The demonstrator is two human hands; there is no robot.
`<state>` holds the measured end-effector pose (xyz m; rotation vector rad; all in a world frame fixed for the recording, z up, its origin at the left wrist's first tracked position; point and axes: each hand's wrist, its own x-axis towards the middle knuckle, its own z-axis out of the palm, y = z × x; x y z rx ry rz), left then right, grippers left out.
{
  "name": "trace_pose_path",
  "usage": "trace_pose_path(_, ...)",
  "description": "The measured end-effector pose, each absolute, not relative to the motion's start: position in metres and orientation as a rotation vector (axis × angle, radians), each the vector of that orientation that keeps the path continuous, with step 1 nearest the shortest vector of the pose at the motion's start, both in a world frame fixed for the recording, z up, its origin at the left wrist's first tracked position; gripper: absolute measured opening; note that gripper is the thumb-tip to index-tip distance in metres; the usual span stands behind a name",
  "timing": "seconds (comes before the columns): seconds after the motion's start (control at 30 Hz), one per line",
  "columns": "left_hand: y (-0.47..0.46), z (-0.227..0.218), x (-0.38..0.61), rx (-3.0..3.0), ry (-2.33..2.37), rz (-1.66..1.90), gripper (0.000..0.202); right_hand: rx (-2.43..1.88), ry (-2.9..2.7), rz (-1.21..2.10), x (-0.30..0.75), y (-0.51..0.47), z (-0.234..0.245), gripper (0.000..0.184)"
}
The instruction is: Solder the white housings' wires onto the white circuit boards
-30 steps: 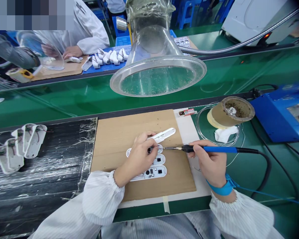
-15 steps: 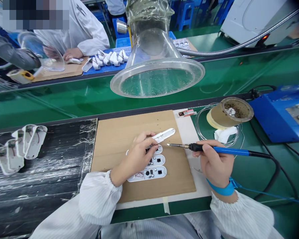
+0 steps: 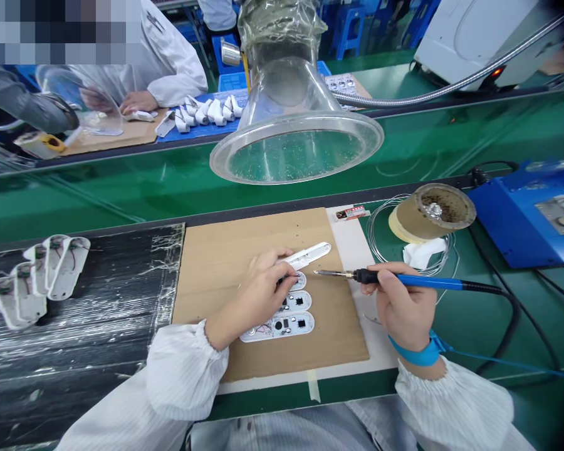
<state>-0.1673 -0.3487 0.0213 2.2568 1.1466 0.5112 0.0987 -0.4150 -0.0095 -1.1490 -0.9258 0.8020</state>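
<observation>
My left hand (image 3: 266,285) is closed, its thumb and index finger pinched together over the left end of the farthest board; what lies between them is hidden. Under and beyond these fingers a white plastic shell (image 3: 313,253) lies slanted. Two more white circuit boards in oval casings, a middle one (image 3: 301,301) and a near one (image 3: 291,326), lie below the hand on a cardboard sheet (image 3: 329,351). A soldering iron (image 3: 408,280) with a blue handle is gripped in my right hand (image 3: 407,307). Its tip points left, just right of the farthest board, apart from it.
White shells with wires (image 3: 68,266) lie on black wrapping at left. A clear fume hood (image 3: 296,150) hangs ahead. To the right are a solder wire coil (image 3: 373,235), a brown cup (image 3: 444,213) and a blue soldering station (image 3: 526,213). A co-worker's hands (image 3: 138,102) are across the bench.
The left fingers have shifted slightly on the farthest board and shell. My right hand and the soldering iron have moved a little to the left. The boards lie where they were.
</observation>
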Motion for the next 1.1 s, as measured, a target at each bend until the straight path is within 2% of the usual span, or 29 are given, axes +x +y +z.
trace_pose_path(0.53,-0.356,0.011,-0.158,2.611,1.187,0.527,0.014,-1.318,-1.125,0.751,0.084,-0.411,0.010,0.008)
trace_pose_path(0.8,-0.356,0.013,-0.157,2.634,1.170,0.542,0.014,-1.348,-1.136,0.755,0.082,-0.410,0.012,0.018)
trace_pose_path(1.1,-0.356,0.013,-0.157,2.627,1.157,0.552,0.015,-1.334,-1.152,0.755,0.080,-0.410,0.010,0.017)
